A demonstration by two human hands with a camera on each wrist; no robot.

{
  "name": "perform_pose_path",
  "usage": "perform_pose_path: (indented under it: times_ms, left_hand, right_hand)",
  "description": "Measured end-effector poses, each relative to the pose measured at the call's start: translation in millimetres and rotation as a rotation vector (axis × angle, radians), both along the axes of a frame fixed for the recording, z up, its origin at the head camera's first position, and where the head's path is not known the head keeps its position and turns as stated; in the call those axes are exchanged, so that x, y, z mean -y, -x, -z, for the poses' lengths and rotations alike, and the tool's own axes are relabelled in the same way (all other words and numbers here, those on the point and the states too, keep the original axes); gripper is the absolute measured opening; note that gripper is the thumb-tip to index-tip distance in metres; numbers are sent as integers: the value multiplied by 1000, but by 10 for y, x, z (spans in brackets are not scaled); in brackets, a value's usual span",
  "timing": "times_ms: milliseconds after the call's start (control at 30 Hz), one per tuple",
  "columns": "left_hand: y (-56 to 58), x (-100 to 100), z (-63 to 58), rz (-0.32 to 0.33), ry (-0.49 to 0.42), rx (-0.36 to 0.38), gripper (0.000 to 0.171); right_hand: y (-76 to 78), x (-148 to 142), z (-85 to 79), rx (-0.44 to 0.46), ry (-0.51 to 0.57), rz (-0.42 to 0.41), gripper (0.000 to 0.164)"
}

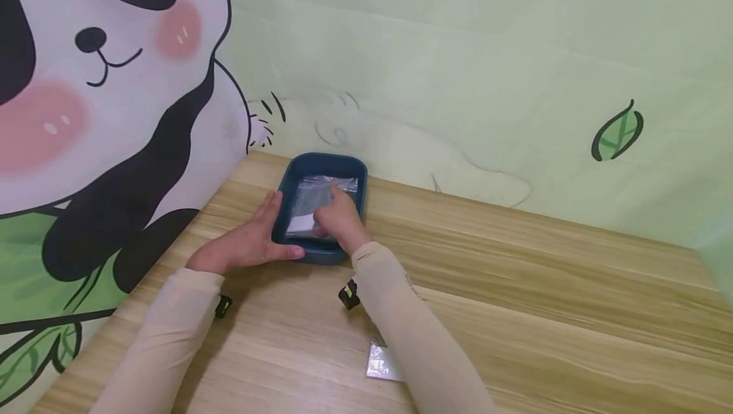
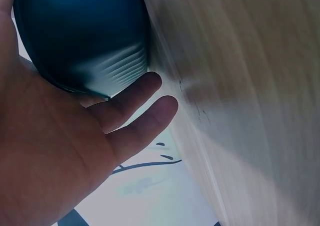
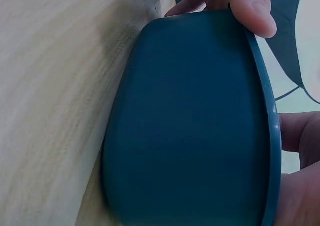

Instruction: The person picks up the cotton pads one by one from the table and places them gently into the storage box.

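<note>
A dark blue tray (image 1: 321, 255) with raised walls stands on the table near its back edge. Inside it lies a clear plastic packet (image 1: 312, 198) with something white at its near end. My left hand (image 1: 246, 239) rests against the tray's near left corner, thumb along the near rim and fingers straight along the left side. In the left wrist view two fingers (image 2: 145, 118) stretch past the tray's wall. My right hand (image 1: 340, 217) reaches over the right rim onto the packet, one finger pointing away; I cannot tell if it pinches the packet.
A small shiny packet (image 1: 385, 362) lies on the wooden table (image 1: 515, 274), partly covered by my right forearm. Behind the table hangs a pale green backdrop (image 1: 429, 70), with a printed panda (image 1: 120, 83) at the left. Both wrists carry small black cameras.
</note>
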State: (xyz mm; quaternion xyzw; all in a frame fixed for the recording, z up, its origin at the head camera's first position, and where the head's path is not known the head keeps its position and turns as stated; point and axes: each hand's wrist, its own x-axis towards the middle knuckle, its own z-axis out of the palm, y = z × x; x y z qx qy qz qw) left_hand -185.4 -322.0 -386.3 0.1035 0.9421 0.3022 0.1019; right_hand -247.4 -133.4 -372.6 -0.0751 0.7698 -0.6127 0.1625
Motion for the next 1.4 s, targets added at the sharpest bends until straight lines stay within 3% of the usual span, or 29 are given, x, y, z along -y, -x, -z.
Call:
perform_pose_path:
  times_ms: [367, 767, 833, 1067, 1200, 1400]
  left_hand:
    - [1, 5, -3, -1, 2, 7, 129]
    - [12, 2, 44, 0, -1, 11, 130]
    - [11, 2, 46, 1, 2, 8, 130]
    - [18, 0, 32, -1, 15, 12, 131]
    - [28, 5, 21, 1, 23, 6, 131]
    - [17, 14, 25, 0, 21, 1, 130]
  right_hand:
    - [-13, -8, -56, -39, -166, 14, 74]
    - [-12, -7, -39, 14, -178, -27, 70]
    - [-13, -16, -51, -12, -222, -31, 70]
    - [-19, -36, -146, -240, -560, -32, 72]
    - [-35, -38, -185, -260, -618, -28, 71]
    - [-106, -44, -212, -256, -595, -23, 73]
